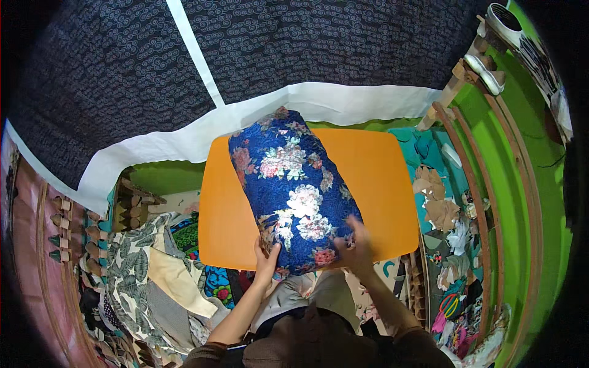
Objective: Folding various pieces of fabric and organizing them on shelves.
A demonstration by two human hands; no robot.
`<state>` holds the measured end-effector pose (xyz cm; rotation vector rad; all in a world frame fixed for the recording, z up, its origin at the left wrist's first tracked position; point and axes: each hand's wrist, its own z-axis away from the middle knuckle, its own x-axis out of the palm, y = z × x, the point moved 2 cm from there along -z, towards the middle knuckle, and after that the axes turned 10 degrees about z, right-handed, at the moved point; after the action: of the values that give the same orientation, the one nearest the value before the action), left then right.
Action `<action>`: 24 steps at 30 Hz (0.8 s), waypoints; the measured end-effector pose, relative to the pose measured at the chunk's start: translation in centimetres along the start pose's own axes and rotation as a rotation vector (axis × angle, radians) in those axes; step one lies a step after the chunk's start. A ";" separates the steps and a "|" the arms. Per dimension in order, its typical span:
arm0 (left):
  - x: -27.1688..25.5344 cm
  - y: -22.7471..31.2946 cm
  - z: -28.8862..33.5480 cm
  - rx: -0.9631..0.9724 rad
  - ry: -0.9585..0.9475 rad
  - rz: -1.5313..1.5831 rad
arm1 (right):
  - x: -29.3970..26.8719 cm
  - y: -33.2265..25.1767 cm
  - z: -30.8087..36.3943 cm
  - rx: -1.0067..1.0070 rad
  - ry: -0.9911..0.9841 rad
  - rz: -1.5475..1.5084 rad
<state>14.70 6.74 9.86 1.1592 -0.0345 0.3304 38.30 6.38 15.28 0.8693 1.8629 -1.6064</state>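
A long folded bundle of shiny dark blue fabric [305,178] with white and pink flowers lies slantwise across an orange table [383,184]. Its near end reaches the table's front edge. My left hand [266,262] grips the near left corner, thumb on top and fingers around the side. Against the near right side of the bundle is my right hand [357,245]. Motion smears its fingers, so their hold on the cloth is unclear. The underside of the bundle is hidden.
Leaf-print fabric [130,270] and a cream piece [178,279] are heaped at left. Wooden shoe lasts [61,221] hang on the left rack. At right are brown cut-outs [440,214], colourful scissors [449,305] and wooden rails [478,178] holding a white shoe [485,73]. A dark patterned curtain [319,49] hangs behind.
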 end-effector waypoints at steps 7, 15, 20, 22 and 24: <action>0.6 -1.8 -0.3 -0.048 -0.070 0.140 | 3.6 3.2 -2.9 0.361 0.091 -0.547; -1.3 -2.3 -3.6 -0.556 -0.313 0.484 | 1.4 2.1 -6.6 0.519 -0.501 -1.008; -1.3 -3.2 -3.2 -0.626 -0.183 0.464 | 3.2 3.5 -4.5 0.743 -0.592 -1.067; -1.2 -3.6 -3.0 -0.640 -0.230 0.500 | 5.3 6.0 -3.4 0.807 -0.596 -1.098; -2.1 -2.2 -2.7 -0.612 -0.235 0.556 | 5.3 3.8 -3.5 0.874 -0.651 -1.267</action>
<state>12.96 7.86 6.36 0.5534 -0.6311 0.6206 37.80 10.83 9.37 -0.8012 1.1167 -3.0088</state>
